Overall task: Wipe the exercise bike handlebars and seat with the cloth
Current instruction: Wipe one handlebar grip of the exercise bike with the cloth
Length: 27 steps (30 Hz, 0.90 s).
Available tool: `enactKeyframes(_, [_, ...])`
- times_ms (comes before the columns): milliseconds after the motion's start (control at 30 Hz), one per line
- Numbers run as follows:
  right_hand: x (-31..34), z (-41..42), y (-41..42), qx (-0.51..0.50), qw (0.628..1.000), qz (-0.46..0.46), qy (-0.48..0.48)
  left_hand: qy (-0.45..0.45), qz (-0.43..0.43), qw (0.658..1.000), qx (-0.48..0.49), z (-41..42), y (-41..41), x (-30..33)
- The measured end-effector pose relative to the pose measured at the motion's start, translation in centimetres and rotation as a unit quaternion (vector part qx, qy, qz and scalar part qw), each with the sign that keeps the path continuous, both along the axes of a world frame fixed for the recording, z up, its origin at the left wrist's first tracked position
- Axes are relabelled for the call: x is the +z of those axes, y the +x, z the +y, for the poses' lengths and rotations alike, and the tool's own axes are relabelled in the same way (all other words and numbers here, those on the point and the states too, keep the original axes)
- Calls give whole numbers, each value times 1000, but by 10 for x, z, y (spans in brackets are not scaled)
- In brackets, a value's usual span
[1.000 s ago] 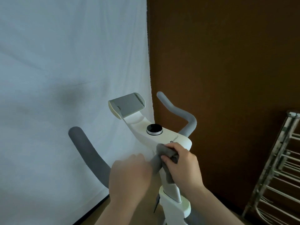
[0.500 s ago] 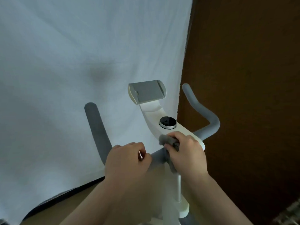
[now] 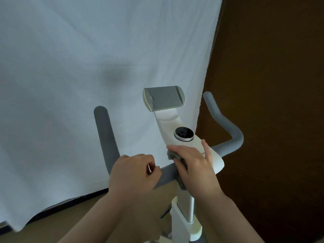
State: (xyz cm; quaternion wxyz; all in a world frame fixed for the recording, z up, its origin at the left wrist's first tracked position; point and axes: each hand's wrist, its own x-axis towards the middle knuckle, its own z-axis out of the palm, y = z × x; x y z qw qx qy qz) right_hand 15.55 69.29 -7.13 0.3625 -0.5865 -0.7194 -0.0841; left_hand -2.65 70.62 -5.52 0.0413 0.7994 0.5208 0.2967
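One grey cloth (image 3: 172, 156) lies low in the frame's centre on the white console (image 3: 216, 161), pressed under the right hand (image 3: 194, 165), whose fingers lie flat and spread. The left hand (image 3: 134, 172) curls round the grey handlebars (image 3: 106, 135), which end in two upturned horns. One round dial (image 3: 184, 134) and one device holder (image 3: 164, 98) sit above, against one white sheet (image 3: 87, 67).

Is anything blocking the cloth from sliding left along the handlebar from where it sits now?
Yes. The left hand grips the handlebar just left of the cloth, which the right hand presses down with straight fingers. Beyond that hand, the left grip looks bare.
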Motion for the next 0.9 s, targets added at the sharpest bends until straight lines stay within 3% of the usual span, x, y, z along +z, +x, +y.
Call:
enactKeyframes(200, [-3, -14, -12, -2, 1000, 10, 9, 11, -3, 1000, 5, 1, 0, -2])
enactKeyframes(367, [0, -19, -25, -87, 993, 77, 38, 0, 5, 1000, -11, 0, -1, -1])
enactKeyframes(567, [2, -27, -30, -96, 983, 146, 54, 14, 11, 1000, -13, 1, -2, -1])
enactKeyframes(733, [-2, -34, -48, -96, 984, 133, 74, 9, 20, 999, -33, -4, -3, 8])
enactKeyframes(900, [-8, -35, -52, -189, 963, 173, 83, 8, 23, 999, -37, -4, -4, 9])
